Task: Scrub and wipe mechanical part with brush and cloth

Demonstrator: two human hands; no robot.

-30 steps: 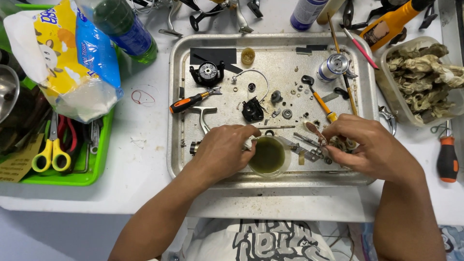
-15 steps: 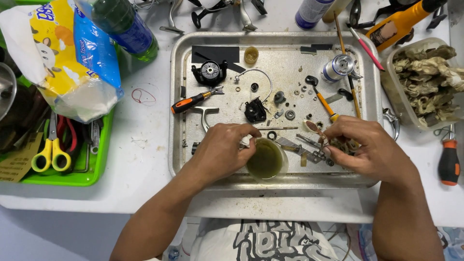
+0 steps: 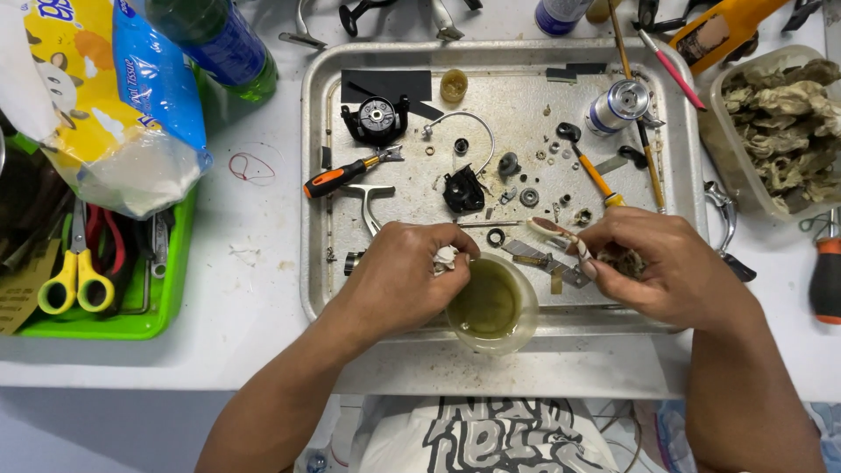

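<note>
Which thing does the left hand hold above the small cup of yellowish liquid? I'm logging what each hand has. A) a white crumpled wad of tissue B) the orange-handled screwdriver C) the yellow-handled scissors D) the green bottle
A: the left hand pinches a white crumpled wad of tissue at the rim of the small cup of yellowish liquid on the metal tray.

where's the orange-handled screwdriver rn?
In the head view, the orange-handled screwdriver lies in the left part of the metal tray, just below the black round reel part and above the left hand.
</note>
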